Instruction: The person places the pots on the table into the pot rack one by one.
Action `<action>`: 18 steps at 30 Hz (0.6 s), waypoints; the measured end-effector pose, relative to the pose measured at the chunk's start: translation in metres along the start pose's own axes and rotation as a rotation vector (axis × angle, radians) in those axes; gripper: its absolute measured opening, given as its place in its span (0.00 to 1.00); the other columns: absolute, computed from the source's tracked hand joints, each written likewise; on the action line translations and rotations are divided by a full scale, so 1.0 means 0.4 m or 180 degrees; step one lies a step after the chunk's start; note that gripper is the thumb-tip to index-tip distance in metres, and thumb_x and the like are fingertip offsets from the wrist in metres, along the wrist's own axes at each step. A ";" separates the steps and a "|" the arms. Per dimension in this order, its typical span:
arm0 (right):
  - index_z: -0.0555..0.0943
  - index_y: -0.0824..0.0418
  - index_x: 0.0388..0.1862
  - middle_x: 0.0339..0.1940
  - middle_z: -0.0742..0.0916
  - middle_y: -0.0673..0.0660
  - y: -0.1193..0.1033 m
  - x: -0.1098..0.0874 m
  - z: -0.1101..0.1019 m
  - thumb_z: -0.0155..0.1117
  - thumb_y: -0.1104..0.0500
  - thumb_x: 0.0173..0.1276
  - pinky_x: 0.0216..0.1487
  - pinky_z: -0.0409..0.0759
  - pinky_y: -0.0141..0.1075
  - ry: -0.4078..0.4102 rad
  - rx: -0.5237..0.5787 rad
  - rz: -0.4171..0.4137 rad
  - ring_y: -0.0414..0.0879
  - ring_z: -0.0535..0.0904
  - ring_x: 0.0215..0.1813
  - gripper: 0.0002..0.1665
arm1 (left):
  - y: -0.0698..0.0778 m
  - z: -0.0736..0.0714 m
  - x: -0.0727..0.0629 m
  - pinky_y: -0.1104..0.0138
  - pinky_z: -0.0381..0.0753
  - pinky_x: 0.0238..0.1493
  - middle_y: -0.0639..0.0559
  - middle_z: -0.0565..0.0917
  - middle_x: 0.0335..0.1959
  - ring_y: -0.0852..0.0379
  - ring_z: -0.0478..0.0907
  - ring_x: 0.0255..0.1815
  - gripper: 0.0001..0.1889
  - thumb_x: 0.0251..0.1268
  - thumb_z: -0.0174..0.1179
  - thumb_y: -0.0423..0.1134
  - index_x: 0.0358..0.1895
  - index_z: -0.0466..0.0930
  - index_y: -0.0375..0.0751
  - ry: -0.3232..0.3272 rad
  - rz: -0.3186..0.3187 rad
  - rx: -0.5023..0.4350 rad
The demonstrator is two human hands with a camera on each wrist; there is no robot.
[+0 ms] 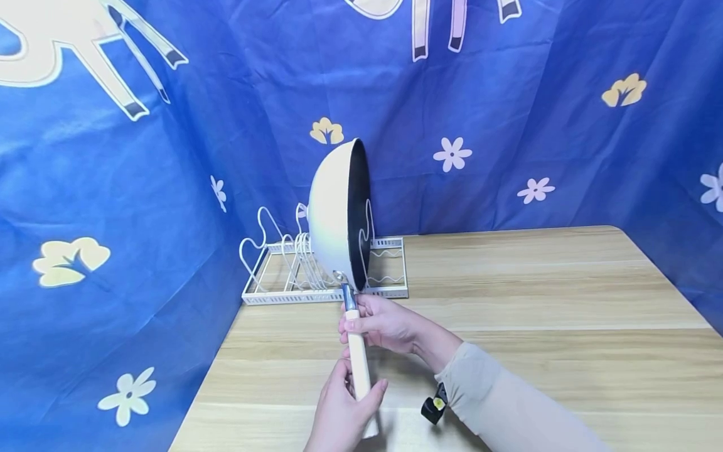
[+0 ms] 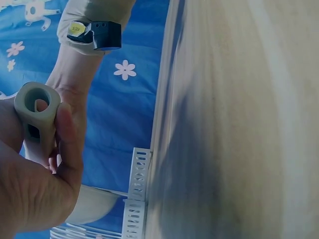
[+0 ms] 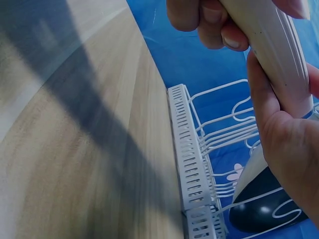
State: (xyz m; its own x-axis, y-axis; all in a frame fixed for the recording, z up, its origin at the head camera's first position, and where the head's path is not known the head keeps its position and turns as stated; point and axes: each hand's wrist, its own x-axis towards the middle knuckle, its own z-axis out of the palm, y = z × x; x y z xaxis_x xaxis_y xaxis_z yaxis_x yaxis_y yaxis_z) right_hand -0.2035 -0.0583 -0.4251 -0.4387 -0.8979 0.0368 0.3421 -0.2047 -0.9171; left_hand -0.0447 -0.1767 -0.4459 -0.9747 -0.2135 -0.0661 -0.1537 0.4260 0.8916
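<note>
A frying pan (image 1: 332, 207) with a white outside and a dark inside stands on edge among the wires of a white rack (image 1: 390, 292), its open side facing right. Its cream handle (image 1: 359, 364) points toward me. My right hand (image 1: 390, 326) grips the handle close to the metal neck. Nearer the handle's end, my left hand (image 1: 346, 408) holds it, thumb on the right side. The hollow handle end shows in the left wrist view beside the left hand (image 2: 35, 194). In the right wrist view, the right hand (image 3: 289, 144) is around the handle near the pan.
The rack has several tall wire dividers (image 1: 305, 263) left of the pan and stands on a wooden table (image 1: 508, 289). A blue patterned curtain (image 1: 486, 113) hangs behind and at the sides. A small black camera (image 1: 433, 409) is strapped at the right wrist.
</note>
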 end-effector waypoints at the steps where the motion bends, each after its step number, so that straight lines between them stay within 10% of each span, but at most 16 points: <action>1: 0.68 0.56 0.56 0.41 0.86 0.49 0.001 0.001 0.000 0.53 0.70 0.81 0.56 0.93 0.43 0.0003 0.0001 0.0010 0.41 0.85 0.44 0.13 | -0.001 -0.001 0.001 0.70 0.83 0.33 0.48 0.80 0.35 0.60 0.79 0.31 0.27 0.62 0.78 0.46 0.53 0.75 0.34 -0.0013 0.0000 -0.0009; 18: 0.69 0.56 0.58 0.41 0.86 0.50 0.033 0.013 -0.015 0.51 0.71 0.82 0.53 0.93 0.42 0.0138 0.0092 0.0022 0.41 0.85 0.44 0.13 | -0.023 0.001 0.020 0.69 0.81 0.39 0.48 0.82 0.41 0.56 0.78 0.38 0.30 0.61 0.78 0.46 0.58 0.75 0.34 -0.0095 0.0026 0.0174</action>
State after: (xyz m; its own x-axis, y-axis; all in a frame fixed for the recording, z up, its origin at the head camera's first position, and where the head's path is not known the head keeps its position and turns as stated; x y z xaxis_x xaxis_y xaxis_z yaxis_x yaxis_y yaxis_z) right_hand -0.2062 -0.0635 -0.4394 -0.4716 -0.8817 0.0127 0.3689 -0.2104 -0.9053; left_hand -0.0510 -0.1817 -0.4547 -0.9802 -0.1839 -0.0730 -0.1537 0.4753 0.8663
